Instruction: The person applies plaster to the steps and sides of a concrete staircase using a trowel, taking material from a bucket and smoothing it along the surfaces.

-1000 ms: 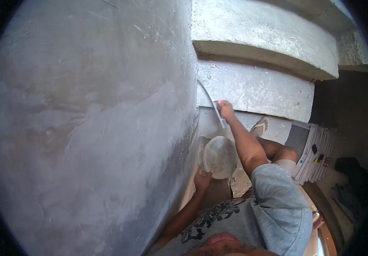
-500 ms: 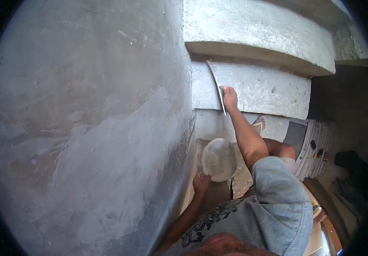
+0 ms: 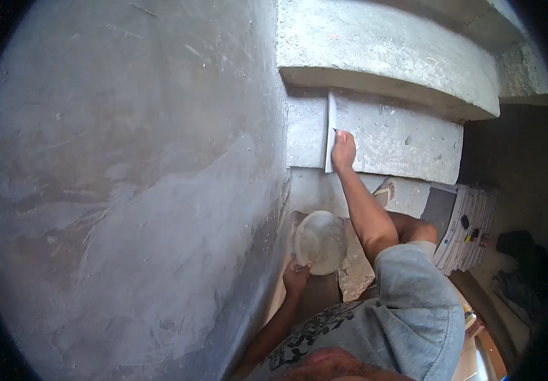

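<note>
My right hand (image 3: 344, 151) is closed on a plastering trowel (image 3: 331, 136). Its long, thin pale blade stands nearly edge-on to me and lies across the top of a grey concrete step (image 3: 401, 143), reaching from under the overhang of the step above to the near edge. Lower down, the fingers of my left hand (image 3: 295, 277) grip the near rim of a round, shallow grey basin (image 3: 298, 238). The basin has greyish residue inside; whether it rests on something or hangs from my hand, I cannot tell.
A plastered grey wall (image 3: 121, 190) with patchy smears fills the left side. Above the worked step juts a higher concrete step (image 3: 388, 44). My sandalled foot (image 3: 385, 190) stands below the step, beside a stack of flat tiles or boards (image 3: 467, 225). Dark cloth (image 3: 518, 254) lies farther right.
The trowel has shifted slightly right along the step, and its blade has turned from slanted to nearly upright in view. The left hand keeps its grip on the basin, which tilts a little differently.
</note>
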